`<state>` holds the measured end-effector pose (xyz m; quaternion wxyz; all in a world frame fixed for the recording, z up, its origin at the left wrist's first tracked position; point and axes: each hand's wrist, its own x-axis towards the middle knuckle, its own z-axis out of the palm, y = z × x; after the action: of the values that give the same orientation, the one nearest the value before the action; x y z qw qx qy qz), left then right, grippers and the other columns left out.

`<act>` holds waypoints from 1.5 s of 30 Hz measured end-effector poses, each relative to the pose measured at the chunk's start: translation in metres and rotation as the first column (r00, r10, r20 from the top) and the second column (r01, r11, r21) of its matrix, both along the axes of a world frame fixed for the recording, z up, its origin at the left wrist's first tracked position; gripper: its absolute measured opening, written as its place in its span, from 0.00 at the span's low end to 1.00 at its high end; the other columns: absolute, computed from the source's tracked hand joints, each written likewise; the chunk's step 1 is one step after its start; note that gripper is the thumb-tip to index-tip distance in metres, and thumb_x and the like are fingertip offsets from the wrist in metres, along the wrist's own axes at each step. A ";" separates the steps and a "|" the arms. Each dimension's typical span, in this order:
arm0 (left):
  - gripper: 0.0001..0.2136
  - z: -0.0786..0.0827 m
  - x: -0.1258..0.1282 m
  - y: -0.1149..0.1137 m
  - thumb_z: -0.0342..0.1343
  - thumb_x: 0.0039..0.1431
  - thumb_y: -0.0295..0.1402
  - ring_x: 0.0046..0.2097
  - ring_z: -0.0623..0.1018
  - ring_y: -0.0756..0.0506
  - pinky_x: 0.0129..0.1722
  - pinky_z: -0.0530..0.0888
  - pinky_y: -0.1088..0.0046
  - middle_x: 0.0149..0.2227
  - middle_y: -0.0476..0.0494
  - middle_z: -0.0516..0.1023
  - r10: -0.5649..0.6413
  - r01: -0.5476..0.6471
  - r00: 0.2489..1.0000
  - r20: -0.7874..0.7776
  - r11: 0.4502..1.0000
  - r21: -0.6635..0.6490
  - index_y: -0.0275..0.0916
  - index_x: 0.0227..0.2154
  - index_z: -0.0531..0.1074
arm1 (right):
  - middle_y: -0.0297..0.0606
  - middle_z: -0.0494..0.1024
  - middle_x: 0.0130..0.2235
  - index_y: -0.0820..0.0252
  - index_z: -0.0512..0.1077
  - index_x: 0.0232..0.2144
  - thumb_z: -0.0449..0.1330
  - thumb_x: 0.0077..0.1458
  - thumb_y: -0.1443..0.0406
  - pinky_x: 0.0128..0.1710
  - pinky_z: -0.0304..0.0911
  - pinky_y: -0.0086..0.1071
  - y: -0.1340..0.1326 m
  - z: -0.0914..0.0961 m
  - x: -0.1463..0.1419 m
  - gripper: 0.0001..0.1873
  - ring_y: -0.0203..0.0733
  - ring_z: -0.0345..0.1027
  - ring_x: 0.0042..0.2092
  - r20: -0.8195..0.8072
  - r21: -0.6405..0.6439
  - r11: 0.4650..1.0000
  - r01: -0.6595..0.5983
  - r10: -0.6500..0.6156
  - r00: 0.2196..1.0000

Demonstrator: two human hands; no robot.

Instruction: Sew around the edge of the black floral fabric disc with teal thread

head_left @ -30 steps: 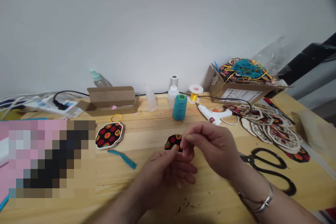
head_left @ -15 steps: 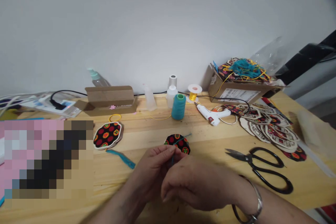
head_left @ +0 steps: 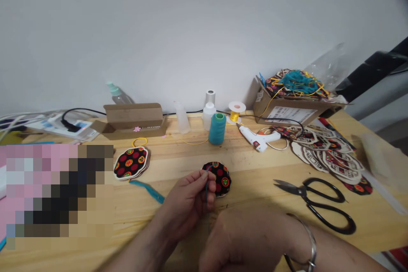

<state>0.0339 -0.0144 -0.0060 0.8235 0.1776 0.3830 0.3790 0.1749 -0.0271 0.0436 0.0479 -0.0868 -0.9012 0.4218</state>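
Head view — left fingers [head_left: 200, 182] pinch teal thread [head_left: 206, 191] — patterned disc [head_left: 222, 178] behind.

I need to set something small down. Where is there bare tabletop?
Bare wood lies between the patterned stack and the round patch by the left hand, and between the glue gun and scissors. Crowded: the right side, where loose pieces overlap before the larger cardboard box.
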 end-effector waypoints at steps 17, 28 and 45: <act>0.07 0.002 0.002 -0.001 0.55 0.54 0.31 0.17 0.52 0.59 0.16 0.47 0.83 0.17 0.56 0.58 0.018 -0.017 0.999 -0.038 0.999 0.031 0.33 0.25 0.68 | 0.37 0.76 0.31 0.67 0.74 0.38 0.54 0.55 0.66 0.27 0.58 0.17 0.011 -0.005 0.021 0.12 0.28 0.64 0.27 0.079 -0.470 0.872 0.136 -0.111 0.991; 0.12 0.005 0.002 -0.004 0.56 0.52 0.38 0.18 0.51 0.57 0.16 0.48 0.81 0.17 0.57 0.57 0.048 0.035 0.930 -0.364 0.976 0.217 0.36 0.21 0.66 | 0.30 0.66 0.17 0.65 0.75 0.22 0.57 0.51 0.60 0.18 0.47 0.22 0.034 -0.035 0.007 0.14 0.26 0.52 0.19 0.225 -0.663 0.307 0.683 -0.788 0.573; 0.11 0.008 0.004 -0.006 0.53 0.53 0.36 0.20 0.55 0.55 0.18 0.51 0.80 0.17 0.55 0.60 0.027 0.147 0.865 -0.500 0.941 0.306 0.36 0.19 0.67 | 0.30 0.68 0.18 0.65 0.72 0.22 0.67 0.35 0.60 0.21 0.55 0.26 0.028 -0.034 -0.005 0.14 0.29 0.60 0.21 0.266 -0.882 -0.055 0.469 -0.878 0.398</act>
<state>0.0375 -0.0207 0.0022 0.6662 0.4180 0.5065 0.3534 0.1701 0.0014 0.0092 0.3812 -0.4591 -0.3220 0.7350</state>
